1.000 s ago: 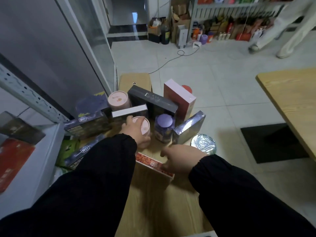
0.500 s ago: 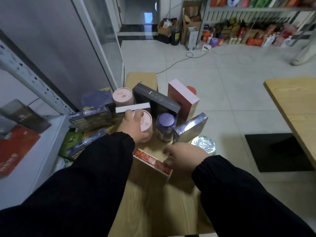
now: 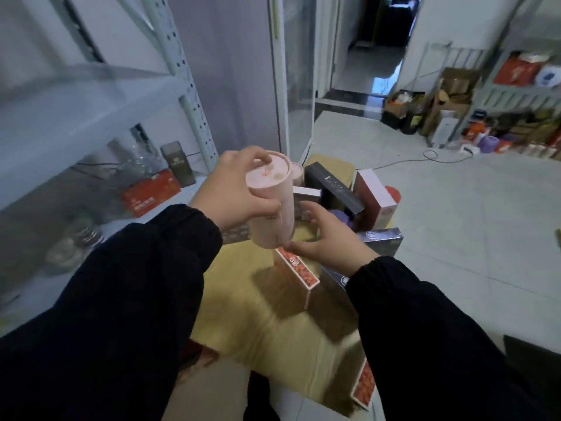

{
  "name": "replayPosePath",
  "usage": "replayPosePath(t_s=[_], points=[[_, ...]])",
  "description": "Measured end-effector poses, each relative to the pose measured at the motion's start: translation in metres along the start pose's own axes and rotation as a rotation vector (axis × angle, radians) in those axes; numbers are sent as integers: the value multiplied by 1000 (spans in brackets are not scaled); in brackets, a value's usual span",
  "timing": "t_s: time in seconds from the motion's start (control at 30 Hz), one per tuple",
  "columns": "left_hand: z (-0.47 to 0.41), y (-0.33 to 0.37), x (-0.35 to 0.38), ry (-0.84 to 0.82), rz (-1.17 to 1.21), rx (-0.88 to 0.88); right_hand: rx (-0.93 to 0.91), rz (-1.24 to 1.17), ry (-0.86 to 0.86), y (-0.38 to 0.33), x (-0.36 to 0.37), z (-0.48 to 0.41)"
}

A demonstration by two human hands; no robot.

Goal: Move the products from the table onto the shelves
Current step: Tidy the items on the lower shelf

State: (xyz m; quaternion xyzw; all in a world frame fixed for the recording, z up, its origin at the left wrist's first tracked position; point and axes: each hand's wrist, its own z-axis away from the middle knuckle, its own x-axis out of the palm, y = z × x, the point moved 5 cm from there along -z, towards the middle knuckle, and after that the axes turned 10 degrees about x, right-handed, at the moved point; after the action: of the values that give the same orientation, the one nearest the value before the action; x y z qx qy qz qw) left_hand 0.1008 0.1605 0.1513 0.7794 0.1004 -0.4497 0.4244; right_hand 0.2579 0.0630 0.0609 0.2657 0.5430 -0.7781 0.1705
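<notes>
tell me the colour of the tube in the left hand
Pale pink tube, faint orange marks on its lid; head view, in the left hand.

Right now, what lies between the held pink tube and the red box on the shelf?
In the head view, only the left hand, which grips the pink tube, then bare shelf up to the red box.
</notes>
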Motion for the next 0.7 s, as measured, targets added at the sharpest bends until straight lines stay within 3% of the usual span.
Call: replayPosePath(t_s=[0.23, 0.47, 0.57, 0.7], points=[[115, 16, -89, 247, 159, -156, -263, -371, -215, -81, 77, 35], [232, -14, -179, 687, 402, -238, -355, -644, -451, -162, 161, 75], [299, -50, -212, 752, 326, -342, -383, -721, -572, -200, 192, 91], [400, -94, -256, 670, 33, -467, -435, -763, -661, -258, 241, 119]])
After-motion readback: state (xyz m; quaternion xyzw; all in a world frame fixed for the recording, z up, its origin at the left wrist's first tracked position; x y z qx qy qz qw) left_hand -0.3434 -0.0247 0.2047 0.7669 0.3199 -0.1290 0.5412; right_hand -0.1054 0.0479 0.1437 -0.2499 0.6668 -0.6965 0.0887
